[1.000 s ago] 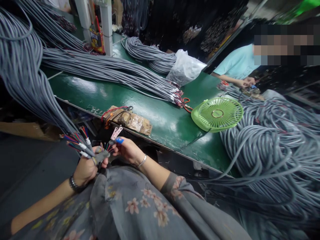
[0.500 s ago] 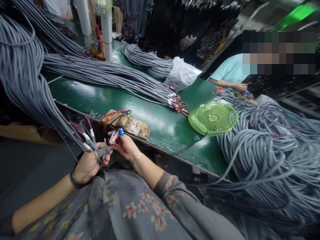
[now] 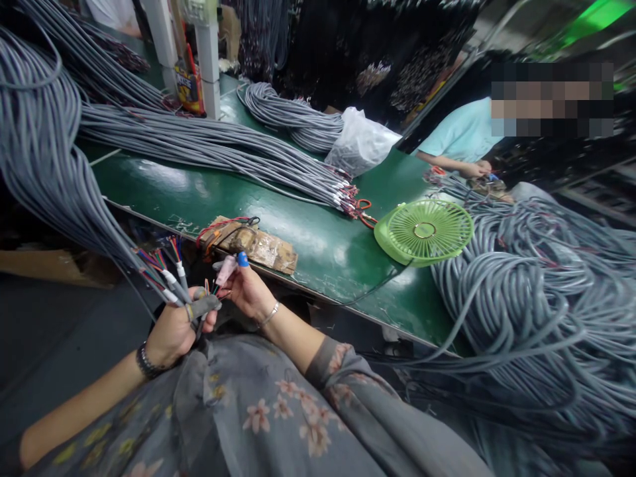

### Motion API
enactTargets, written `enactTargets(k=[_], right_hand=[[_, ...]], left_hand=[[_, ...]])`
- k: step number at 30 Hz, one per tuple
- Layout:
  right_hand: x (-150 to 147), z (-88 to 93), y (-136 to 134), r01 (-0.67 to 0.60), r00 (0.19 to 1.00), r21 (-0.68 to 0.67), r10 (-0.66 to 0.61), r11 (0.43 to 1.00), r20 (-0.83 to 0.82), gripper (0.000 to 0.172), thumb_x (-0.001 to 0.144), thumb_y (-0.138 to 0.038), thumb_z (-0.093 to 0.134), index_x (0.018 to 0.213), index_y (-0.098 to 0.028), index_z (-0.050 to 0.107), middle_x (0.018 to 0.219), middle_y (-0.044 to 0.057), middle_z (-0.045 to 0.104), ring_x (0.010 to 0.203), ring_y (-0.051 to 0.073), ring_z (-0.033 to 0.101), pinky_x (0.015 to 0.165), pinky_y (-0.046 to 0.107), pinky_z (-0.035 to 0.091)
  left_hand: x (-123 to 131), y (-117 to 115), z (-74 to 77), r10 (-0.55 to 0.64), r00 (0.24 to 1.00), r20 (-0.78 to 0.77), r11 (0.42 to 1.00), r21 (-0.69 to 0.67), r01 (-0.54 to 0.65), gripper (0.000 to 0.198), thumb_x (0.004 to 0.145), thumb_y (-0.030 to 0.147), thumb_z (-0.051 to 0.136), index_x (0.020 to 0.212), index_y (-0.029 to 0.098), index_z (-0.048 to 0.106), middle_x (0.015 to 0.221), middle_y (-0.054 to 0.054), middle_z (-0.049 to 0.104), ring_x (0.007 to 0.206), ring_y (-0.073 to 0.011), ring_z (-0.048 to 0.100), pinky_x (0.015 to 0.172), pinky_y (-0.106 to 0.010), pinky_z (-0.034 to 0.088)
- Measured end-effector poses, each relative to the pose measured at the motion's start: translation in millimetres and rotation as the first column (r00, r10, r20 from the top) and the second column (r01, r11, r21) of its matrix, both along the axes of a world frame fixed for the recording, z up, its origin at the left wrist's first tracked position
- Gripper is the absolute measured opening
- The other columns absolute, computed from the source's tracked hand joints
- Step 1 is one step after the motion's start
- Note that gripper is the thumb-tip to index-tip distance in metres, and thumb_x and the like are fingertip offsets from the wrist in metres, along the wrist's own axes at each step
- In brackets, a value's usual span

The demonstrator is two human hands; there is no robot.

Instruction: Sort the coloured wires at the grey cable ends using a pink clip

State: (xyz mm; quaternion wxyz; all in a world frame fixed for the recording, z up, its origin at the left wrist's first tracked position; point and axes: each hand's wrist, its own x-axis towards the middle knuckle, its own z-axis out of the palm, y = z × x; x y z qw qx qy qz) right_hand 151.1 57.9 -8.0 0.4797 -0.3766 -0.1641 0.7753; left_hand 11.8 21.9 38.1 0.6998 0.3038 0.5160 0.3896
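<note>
The left hand (image 3: 176,328), its thumb wrapped in a grey cover, is closed around a bunch of round grey plastic-sheathed cables (image 3: 175,289) with white collars and bared multicoloured wire ends (image 3: 159,258). The right hand (image 3: 251,295), with a blue-covered thumb, pinches a small flat pale-pink tool (image 3: 226,270) against a few thin coloured wires (image 3: 214,289); it is too blurred to tell whether the tool bites on them. Both hands are off the long green-topped table (image 3: 308,232), just in front of the left part of its near edge.

If the left hold loosened, the cables could slide apart, since the long grey cable bundle (image 3: 44,132) beyond the table's left side probably pulls on them. The thin wires could bend or snap if the tool tugged at an angle, and similar colours lying close together could be mixed up. A brown tape-wrapped wooden block (image 3: 263,248) lies right at the near edge, so a knock from the right hand might tip it off. Farther right, the thin dark cord (image 3: 370,291) of the round lime-green plastic fan (image 3: 424,230) crosses that edge; a snagging sleeve could drag the fan
</note>
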Motion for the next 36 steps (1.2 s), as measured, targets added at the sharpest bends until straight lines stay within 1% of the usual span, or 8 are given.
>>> enactTargets(k=[4,10,13,18,20,24,26,36], right_hand=[[4.6,1.0,-2.7,-0.067,0.997,-0.029,0.066,0.997,-0.044,0.057,0.098,-0.070,0.059,0.082,-0.016,0.068,0.069,0.002,0.066,0.059,0.012,0.056,0.059,0.023,0.050],[5.9,5.0,-3.2,-0.013,1.000,-0.007,0.013,1.000,-0.007,0.038,0.095,-0.054,0.073,0.083,-0.018,0.069,0.068,-0.002,0.066,0.055,0.009,0.052,0.055,0.020,0.049],[4.8,2.9,-3.9,-0.009,1.000,0.022,0.008,1.000,0.021,0.040,0.089,-0.057,0.078,0.084,-0.018,0.070,0.067,-0.002,0.065,0.055,0.009,0.052,0.056,0.021,0.049],[0.6,-11.2,-6.5,0.211,0.940,0.225,-0.261,0.951,0.222,0.051,0.074,-0.066,0.086,0.067,-0.020,0.064,0.062,-0.004,0.059,0.057,0.010,0.048,0.060,0.024,0.046],[-1.3,-15.1,-6.3,0.220,0.933,0.253,-0.279,0.942,0.228,0.054,0.073,-0.071,0.084,0.068,-0.021,0.064,0.064,-0.003,0.059,0.058,0.011,0.047,0.061,0.025,0.045],[-5.3,-11.7,-2.9,0.076,0.994,0.132,-0.086,0.988,0.070,0.057,0.074,-0.075,0.081,0.079,-0.019,0.070,0.068,-0.001,0.061,0.059,0.012,0.049,0.059,0.026,0.045],[-7.3,-6.9,-1.0,0.045,0.999,0.070,-0.046,0.997,0.006,0.056,0.076,-0.072,0.082,0.080,-0.018,0.070,0.068,-0.001,0.062,0.060,0.012,0.051,0.058,0.025,0.045],[-11.9,-3.4,0.5,0.149,0.989,0.033,-0.149,0.988,-0.016,0.046,0.083,-0.063,0.082,0.077,-0.019,0.071,0.064,0.000,0.063,0.062,0.013,0.054,0.060,0.025,0.046]], left_hand=[[-4.3,-5.7,0.7,-0.027,1.000,0.002,0.999,0.046,0.026,0.037,0.042,0.040,0.098,0.051,0.017,0.071,0.042,0.001,0.061,0.040,-0.0092,0.051,0.039,-0.019,0.040],[-6.1,-8.8,2.1,0.024,1.000,0.012,0.998,0.063,-0.025,0.036,0.043,0.037,0.099,0.054,0.018,0.069,0.045,0.001,0.064,0.042,-0.0109,0.054,0.041,-0.020,0.043],[-3.8,-6.4,2.0,0.044,0.999,0.010,0.996,0.073,-0.045,0.036,0.043,0.035,0.098,0.055,0.017,0.069,0.046,0.000,0.064,0.042,-0.0108,0.055,0.041,-0.020,0.043],[0.5,-1.7,1.0,0.073,0.997,0.006,0.996,0.051,-0.073,0.035,0.041,0.035,0.096,0.055,0.017,0.069,0.046,0.000,0.064,0.042,-0.0099,0.054,0.041,-0.019,0.042],[1.9,-0.7,0.5,0.076,0.997,0.005,0.996,0.046,-0.076,0.037,0.040,0.036,0.096,0.055,0.017,0.068,0.045,0.000,0.063,0.041,-0.0095,0.053,0.040,-0.019,0.041],[3.9,0.1,-0.6,0.087,0.996,0.005,0.996,0.037,-0.087,0.040,0.039,0.037,0.097,0.054,0.017,0.066,0.045,0.001,0.062,0.040,-0.0090,0.052,0.039,-0.018,0.041],[4.3,0.1,-1.3,0.085,0.996,0.007,0.996,0.042,-0.085,0.040,0.039,0.038,0.096,0.054,0.017,0.066,0.045,0.000,0.062,0.041,-0.0091,0.053,0.039,-0.018,0.042],[4.0,-0.5,-3.2,0.087,0.996,-0.004,0.996,0.032,-0.087,0.039,0.040,0.034,0.096,0.057,0.017,0.066,0.045,0.001,0.062,0.041,-0.0099,0.053,0.041,-0.020,0.042]])
